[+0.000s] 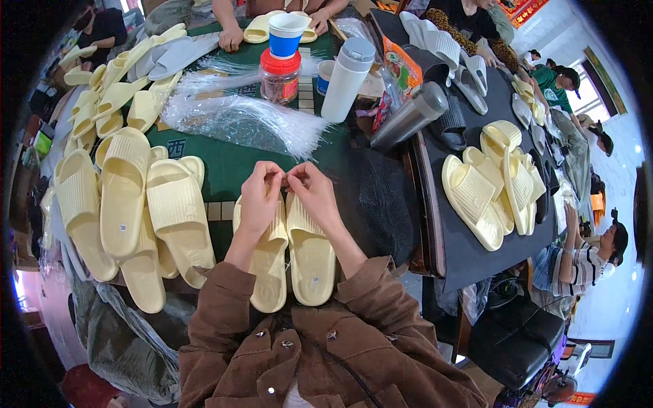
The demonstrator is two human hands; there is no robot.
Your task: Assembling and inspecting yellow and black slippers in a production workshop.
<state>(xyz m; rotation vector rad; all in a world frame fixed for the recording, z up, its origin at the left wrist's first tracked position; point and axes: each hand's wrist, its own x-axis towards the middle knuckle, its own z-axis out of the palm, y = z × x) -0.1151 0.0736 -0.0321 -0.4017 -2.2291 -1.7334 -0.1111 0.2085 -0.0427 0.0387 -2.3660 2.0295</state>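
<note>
Two pale yellow slide slippers, a left one and a right one, lie side by side in front of me, toes pointing away. Over their straps, my left hand and my right hand meet with fingertips pinched together. Whatever thin thing they may hold is too small to make out. Just beyond my hands, a bundle of clear plastic strands is spread on the green tabletop. To the left of my left hand is a heap of similar yellow slippers.
A red-lidded jar carries a blue-and-white paper cup. Beside them stand a white tumbler and a leaning grey flask. On the dark table at right, more yellow slippers are piled. Another person's hands work opposite.
</note>
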